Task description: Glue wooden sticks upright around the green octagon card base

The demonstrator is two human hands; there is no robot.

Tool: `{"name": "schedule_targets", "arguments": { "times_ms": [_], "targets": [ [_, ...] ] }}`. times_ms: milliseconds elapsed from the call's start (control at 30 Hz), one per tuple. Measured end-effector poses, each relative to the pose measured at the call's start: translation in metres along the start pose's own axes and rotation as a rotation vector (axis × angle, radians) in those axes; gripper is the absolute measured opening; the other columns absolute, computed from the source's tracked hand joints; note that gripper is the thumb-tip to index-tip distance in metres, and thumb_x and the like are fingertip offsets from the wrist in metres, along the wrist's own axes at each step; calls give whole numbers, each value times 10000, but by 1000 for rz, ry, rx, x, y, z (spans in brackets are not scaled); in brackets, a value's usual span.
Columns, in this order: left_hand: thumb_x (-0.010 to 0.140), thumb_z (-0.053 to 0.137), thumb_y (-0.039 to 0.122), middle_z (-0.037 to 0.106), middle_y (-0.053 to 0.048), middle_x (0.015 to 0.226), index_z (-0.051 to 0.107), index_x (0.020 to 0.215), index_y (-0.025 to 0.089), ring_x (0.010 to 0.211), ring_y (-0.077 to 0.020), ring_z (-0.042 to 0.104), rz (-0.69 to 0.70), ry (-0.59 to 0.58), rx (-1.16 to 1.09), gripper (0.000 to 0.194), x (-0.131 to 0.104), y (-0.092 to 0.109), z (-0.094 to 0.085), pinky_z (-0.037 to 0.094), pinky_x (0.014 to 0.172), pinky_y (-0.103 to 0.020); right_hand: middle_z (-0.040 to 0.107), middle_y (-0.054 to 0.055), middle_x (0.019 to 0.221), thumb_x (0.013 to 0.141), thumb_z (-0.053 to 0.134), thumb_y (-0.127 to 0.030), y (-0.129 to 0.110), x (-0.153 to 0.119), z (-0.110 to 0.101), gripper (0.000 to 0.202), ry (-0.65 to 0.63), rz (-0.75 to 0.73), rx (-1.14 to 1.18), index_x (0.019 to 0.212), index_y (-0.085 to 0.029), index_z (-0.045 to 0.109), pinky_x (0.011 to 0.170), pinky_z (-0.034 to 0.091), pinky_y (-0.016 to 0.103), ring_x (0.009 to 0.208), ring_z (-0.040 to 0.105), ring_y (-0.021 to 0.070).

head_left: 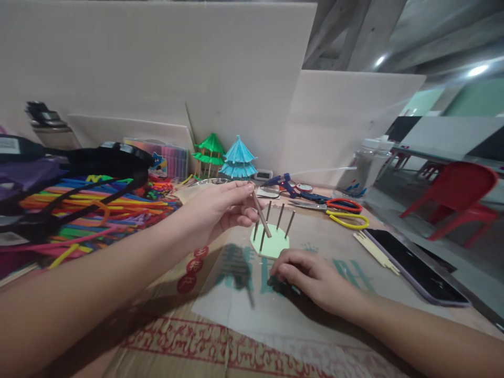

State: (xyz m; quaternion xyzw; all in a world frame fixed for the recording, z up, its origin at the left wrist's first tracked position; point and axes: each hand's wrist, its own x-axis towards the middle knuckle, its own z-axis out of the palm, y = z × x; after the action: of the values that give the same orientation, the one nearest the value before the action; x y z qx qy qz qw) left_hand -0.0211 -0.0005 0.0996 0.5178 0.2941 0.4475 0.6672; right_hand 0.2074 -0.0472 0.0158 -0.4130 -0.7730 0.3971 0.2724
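Observation:
My left hand (232,207) pinches a short brown stick (263,218) by its upper end. The stick slants down over a pale green foam base (277,245), on which several brown sticks (280,216) stand upright. It cannot be made out whether the held stick touches the base. Close to the base's near edge, my right hand (305,273) rests on the translucent sheet with its fingers curled; what they hold, if anything, is hidden.
Behind stand a green model pavilion (210,152) and a blue one (238,157). A glue gun (285,184), scissors (342,212) and a phone (413,265) lie to the right. Colourful pipe cleaners (98,207) and black straps fill the left. A jar (364,165) stands at the back right.

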Motion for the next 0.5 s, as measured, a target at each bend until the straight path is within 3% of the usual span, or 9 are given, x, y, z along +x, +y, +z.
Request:
{"name": "schedule_targets", "arguments": {
  "times_ms": [233, 500],
  "targets": [
    [1031, 461, 186, 687, -37, 686, 646, 757, 127, 460, -47, 563, -20, -15, -52, 336, -3, 1, 1, 494, 447, -100, 735, 67, 840, 992, 508, -415, -3, 0, 0, 338, -20, -16, -63, 860, -179, 709, 730, 495, 278, 776, 657, 176],
    [1015, 426, 143, 669, -33, 673, 628, 811, 138, 497, -76, 600, -13, -56, -77, 288, -6, 5, 2, 517, 456, -126, 730, 67, 837, 991, 498, -397, -4, 1, 0, 330, -49, -27, -106, 855, -181, 708, 733, 493, 277, 773, 655, 174]
  ]
}}
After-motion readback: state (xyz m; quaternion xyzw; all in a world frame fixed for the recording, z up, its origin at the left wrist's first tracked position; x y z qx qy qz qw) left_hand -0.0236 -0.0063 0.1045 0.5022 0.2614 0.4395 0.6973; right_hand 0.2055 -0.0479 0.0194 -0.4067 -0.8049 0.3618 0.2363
